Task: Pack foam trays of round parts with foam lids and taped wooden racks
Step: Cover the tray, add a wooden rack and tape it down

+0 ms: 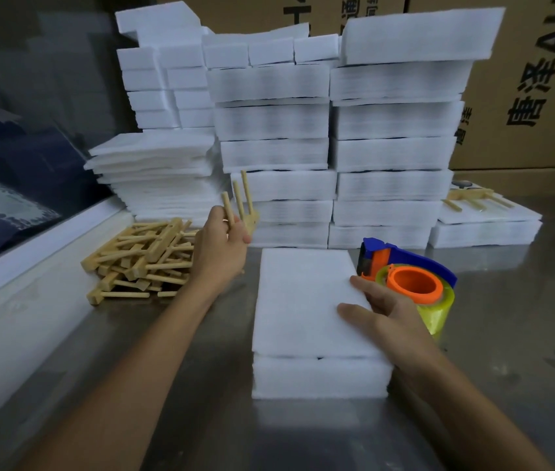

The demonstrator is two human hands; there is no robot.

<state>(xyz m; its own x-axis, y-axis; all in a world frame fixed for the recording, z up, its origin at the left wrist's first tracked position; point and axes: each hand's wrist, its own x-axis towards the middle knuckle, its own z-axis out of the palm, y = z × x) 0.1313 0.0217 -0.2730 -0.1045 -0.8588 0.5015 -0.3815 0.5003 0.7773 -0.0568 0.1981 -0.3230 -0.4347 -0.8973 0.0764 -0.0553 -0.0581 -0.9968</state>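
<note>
One foam tray [320, 377] with one foam lid [306, 300] on the surface [507, 334] before me. One wooden rack [244, 209], three pegs up, in my left hand [223, 244] grip. My right hand [386, 314] lies flat on the lid, fingers straight. One tape dispenser [412, 277] beside it. One loose rack pile [143, 256] left.

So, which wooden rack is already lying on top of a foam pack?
The wooden rack at far right, on the low foam pack; the others are piled or gripped in the left hand.
</note>
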